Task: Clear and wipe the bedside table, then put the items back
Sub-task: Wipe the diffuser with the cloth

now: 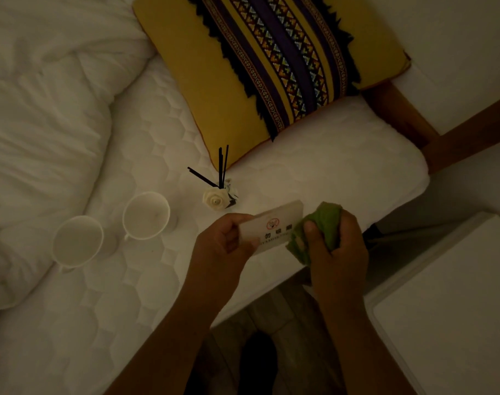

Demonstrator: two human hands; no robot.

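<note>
I hold the no-smoking sign [277, 226] in my left hand [228, 235] — thumb and fingers pinch its left end, and its printed face is turned up to me. My right hand [337, 252] is clenched around a bunched green cloth [325, 223], and the cloth presses against the right end of the sign. Both hands are over the corner of the mattress [342, 172]; whether the sign touches the mattress I cannot tell, because the light is dim.

The other things from the table are on the mattress. Two white cups [77, 240] [146, 215] stand upright to the left of my hands, close to each other, and the left one is just beside the crumpled duvet [43, 109]. The small reed diffuser [220, 192], with black sticks and a white rose at its neck, stands just behind the sign, between the cups and the yellow cushion [214, 81]. The cushion has a striped pattern with black fringe and lies at the head of the bed, with one corner over the wooden bed frame [399, 115].

The bedside table [456, 309] is at my right, beside the bed — only its white top with a raised edge is in view
</note>
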